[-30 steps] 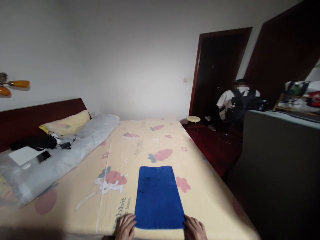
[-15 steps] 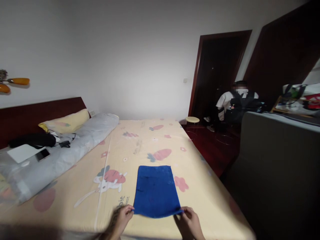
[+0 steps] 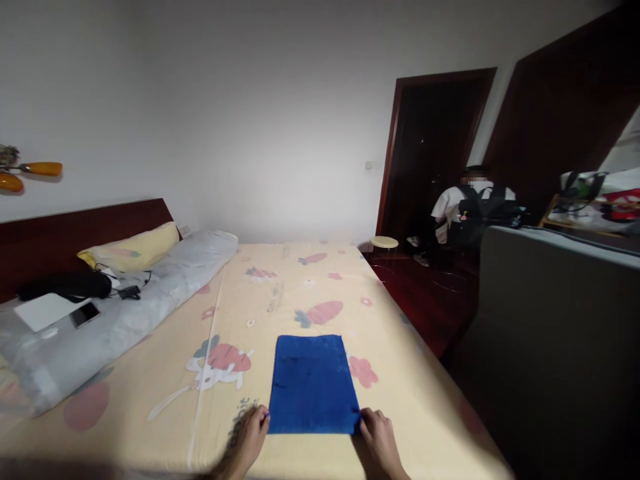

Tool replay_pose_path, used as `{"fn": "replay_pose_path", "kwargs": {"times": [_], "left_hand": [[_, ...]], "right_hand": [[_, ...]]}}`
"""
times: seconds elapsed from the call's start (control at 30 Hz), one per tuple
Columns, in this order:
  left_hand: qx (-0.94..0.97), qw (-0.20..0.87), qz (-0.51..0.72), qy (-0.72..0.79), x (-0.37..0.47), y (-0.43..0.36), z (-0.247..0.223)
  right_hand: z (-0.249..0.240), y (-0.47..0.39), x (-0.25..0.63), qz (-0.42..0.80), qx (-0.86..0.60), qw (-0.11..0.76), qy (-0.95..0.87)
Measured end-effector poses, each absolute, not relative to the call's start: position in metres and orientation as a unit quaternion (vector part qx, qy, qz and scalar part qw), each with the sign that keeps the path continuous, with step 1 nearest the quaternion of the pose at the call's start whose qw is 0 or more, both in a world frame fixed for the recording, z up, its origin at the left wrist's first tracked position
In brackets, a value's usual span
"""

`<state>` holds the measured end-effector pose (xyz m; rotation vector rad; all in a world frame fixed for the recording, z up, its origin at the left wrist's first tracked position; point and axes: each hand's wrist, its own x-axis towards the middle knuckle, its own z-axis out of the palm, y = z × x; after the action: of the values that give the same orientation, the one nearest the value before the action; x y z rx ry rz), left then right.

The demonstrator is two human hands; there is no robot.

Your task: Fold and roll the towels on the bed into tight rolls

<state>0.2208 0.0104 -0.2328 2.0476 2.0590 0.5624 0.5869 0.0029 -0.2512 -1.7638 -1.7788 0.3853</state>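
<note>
A blue cloth (image 3: 315, 383), roughly rectangular, lies flat on the bed (image 3: 430, 407), whose cream cover is printed with carrots and rabbits. My left hand (image 3: 254, 430) pinches the cloth at its near left side, close to the corner. At the near right corner, my right hand (image 3: 380, 433) has its fingers closed on the cloth's edge. Both hands rest low over the bed, and the cloth's near edge runs straight between them.
Along the bed's left side lies a grey rolled quilt (image 3: 165, 287) with a white laptop (image 3: 47, 311), a phone (image 3: 85, 315) and a black charger (image 3: 130, 292) on it. Beyond the bed's right edge stand a round stool (image 3: 384, 243), a seated person (image 3: 450, 203) and a dark grey panel (image 3: 555, 333).
The cloth's near edge, sagging and slightly raised before, now lies straight and flat on the bed. Both hands still hold its near corners and have shifted only a little.
</note>
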Motion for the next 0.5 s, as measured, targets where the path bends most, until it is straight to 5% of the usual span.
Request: {"fn": "replay_pose_path", "kwargs": {"times": [0.33, 0.5], "left_hand": [[0.695, -0.013, 0.150, 0.703, 0.238, -0.006, -0.248], [0.724, 0.028, 0.118, 0.679, 0.247, -0.006, -0.237]], "right_hand": [[-0.283, -0.004, 0.592, 0.055, -0.651, 0.293, -0.698], [-0.286, -0.008, 0.581, 0.002, -0.639, 0.280, -0.717]]}}
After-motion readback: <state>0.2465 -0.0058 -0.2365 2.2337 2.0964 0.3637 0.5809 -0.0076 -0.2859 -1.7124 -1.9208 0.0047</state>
